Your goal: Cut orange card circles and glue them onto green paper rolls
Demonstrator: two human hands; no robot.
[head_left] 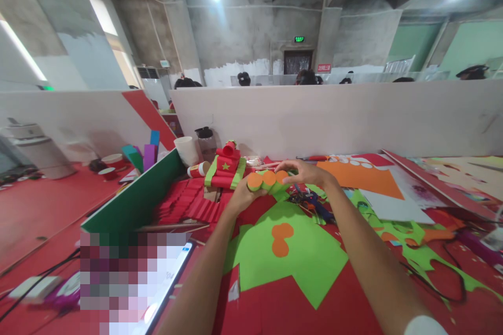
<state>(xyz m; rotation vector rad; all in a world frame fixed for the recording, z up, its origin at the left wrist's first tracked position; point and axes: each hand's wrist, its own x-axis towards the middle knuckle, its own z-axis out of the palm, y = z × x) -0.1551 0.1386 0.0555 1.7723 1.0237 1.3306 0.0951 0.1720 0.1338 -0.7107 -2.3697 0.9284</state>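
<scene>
My left hand [245, 198] is closed around the left end of a green paper piece [280, 191] with three orange discs [269, 178] in a row along its top. At its right end, the bent fingers of my right hand [296, 171] pinch the piece beside the rightmost disc. Below both hands, green paper sheets [267, 261] lie on the red table, with a few loose orange discs [280, 248] on them. Behind my left hand stands a red and green paper model [227, 166] with a star on its front.
A green board [129, 193] and folded red strips [188, 201] are at the left, near a phone [168, 282]. Dark blue tools [320, 208] lie right of the hands. Orange paper [361, 178], a white sheet [396, 207] and green scraps [428, 261] spread right. A white partition [334, 120] stands behind.
</scene>
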